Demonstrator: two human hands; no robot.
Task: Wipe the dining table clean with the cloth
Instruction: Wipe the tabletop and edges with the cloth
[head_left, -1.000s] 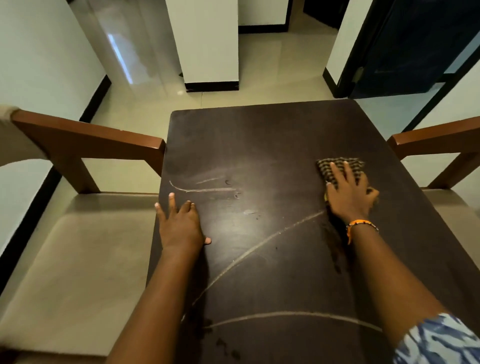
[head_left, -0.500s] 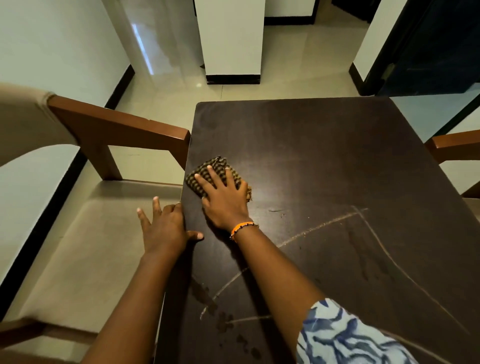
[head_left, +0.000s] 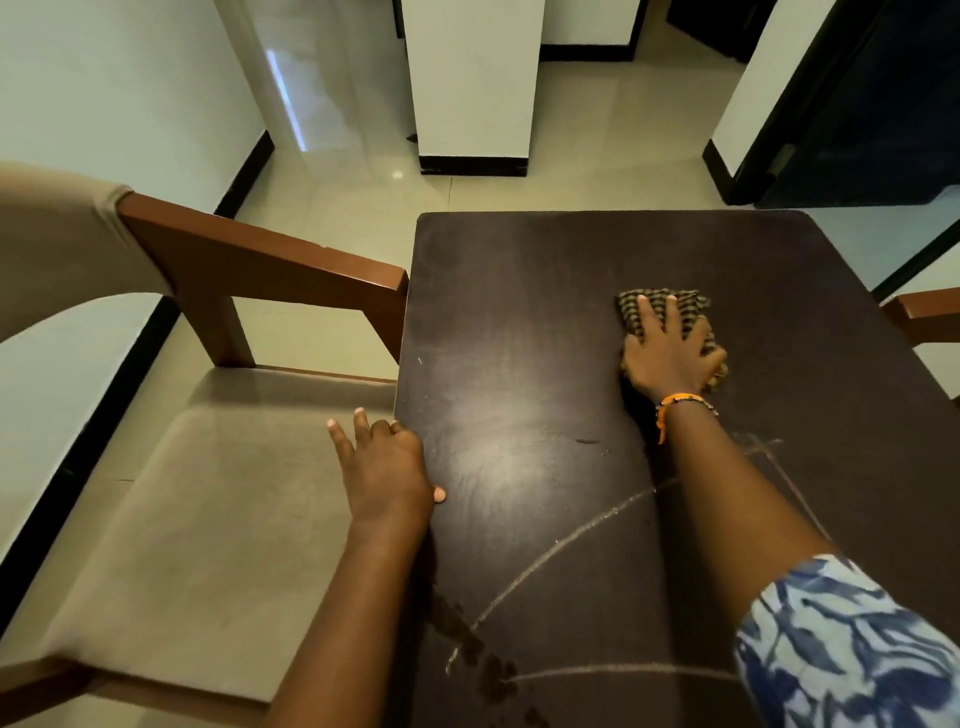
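A dark brown dining table (head_left: 519, 312) fills the middle and right of the view. A checked brown cloth (head_left: 631, 306) lies flat on its right half, pressed down by my right hand (head_left: 667, 351) with fingers spread over it. My left hand (head_left: 384, 467) rests at the table's left edge, thumb on the top and fingers over the side, holding nothing. Pale curved streaks (head_left: 571, 540) and dark wet spots (head_left: 488, 670) mark the near part of the tabletop.
A wooden armchair with a beige seat (head_left: 208, 493) stands tight against the table's left side. Another wooden chair arm (head_left: 924, 312) shows at the right edge. Beyond the table are tiled floor, a white pillar (head_left: 472, 78) and a dark doorway.
My right hand has slid the cloth from the table's left edge back across to the right half. The pale streaks at the left have gone. My left hand stays at the left edge.
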